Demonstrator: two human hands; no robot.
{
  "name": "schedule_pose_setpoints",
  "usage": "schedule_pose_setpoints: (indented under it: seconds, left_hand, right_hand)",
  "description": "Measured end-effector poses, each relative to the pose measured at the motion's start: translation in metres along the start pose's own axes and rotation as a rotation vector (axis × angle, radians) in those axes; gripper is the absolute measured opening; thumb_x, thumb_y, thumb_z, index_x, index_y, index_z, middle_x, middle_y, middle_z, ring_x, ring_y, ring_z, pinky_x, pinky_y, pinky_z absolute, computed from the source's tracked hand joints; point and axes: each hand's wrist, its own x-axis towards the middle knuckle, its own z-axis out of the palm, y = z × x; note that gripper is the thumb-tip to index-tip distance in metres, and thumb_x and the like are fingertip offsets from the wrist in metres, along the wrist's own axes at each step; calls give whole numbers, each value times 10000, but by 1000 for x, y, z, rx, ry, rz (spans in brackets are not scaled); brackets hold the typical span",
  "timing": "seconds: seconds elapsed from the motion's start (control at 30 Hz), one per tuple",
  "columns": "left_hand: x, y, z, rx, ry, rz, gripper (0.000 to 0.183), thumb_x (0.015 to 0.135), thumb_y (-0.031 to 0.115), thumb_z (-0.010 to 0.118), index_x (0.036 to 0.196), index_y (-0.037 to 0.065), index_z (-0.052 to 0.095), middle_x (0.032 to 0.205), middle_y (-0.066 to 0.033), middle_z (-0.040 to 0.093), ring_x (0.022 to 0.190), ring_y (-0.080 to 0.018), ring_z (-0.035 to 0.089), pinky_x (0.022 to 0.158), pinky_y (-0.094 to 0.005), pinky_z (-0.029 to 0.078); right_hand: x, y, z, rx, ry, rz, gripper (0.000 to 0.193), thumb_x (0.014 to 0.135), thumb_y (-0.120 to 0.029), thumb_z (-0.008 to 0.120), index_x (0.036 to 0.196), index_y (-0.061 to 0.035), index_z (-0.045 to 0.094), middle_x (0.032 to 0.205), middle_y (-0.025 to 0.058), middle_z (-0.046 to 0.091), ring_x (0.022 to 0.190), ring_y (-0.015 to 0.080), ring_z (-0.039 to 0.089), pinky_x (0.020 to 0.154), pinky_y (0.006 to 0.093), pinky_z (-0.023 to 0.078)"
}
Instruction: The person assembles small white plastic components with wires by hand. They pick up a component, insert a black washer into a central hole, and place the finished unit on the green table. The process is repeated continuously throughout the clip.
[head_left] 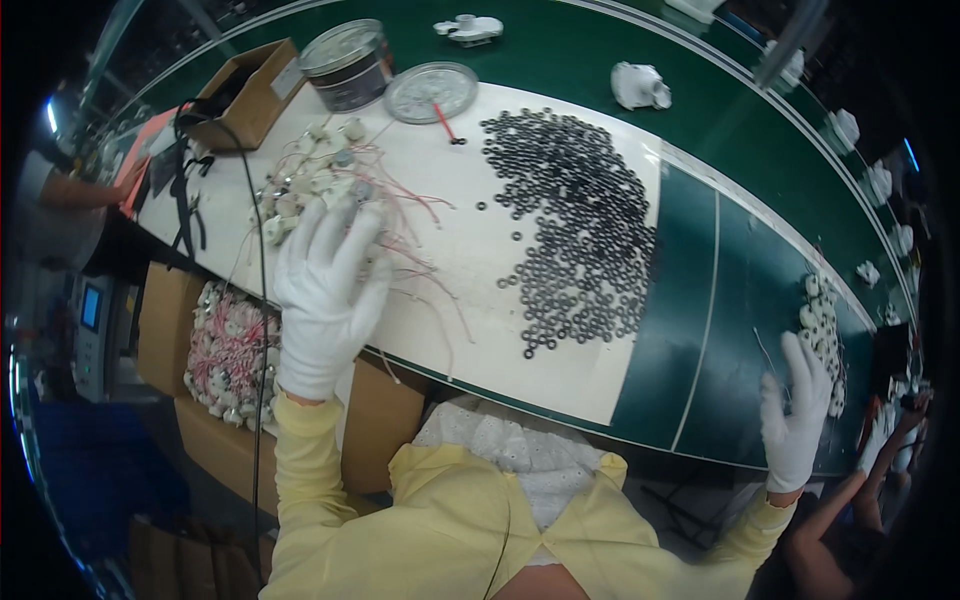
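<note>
On the table (460,285), whitish parts (300,180) with pinkish wires (405,190) lie jumbled left and whitish pieces (820,322) cluster right.

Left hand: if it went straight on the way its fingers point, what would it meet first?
The left hand would first meet the pile of wired white parts; its fingertips may already touch them, though depth is unclear.

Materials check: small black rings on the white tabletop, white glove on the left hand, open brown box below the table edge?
Small black rings: rubber, plastic or coated metal; dark with slight sheen, too small to tell.
White glove on the left hand: likely knit fabric; matte, soft creases.
Open brown box: cardboard, by its matte tan, flat flaps.
</note>
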Motion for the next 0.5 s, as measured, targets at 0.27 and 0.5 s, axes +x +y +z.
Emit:
schedule_pose_setpoints:
  seconds: [0.27, 0.5]
  left_hand:
    - [-19, -48, 10, 59, -8, -139, 601, 869, 326, 738, 1406, 106, 583, 1474, -241, 516, 1395, -442, 436, 1137, -539, 357]
    - [-37, -50, 25, -55, -13, -99, 662, 873, 429, 726, 1438, 120, 573, 1518, -226, 477, 1420, -443, 407, 1166, -560, 319]
  right_hand:
    - [196, -163, 28, 533, -139, -815, 334, 867, -170, 733, 1181, -74, 675, 919, 110, 709, 791, 311, 684, 688, 431, 504]
    - [361, -339, 141, 343, -153, -720, 366, 1000, -346, 543, 1161, -78, 735, 963, 190, 744, 907, 383, 713, 812, 490, 562]
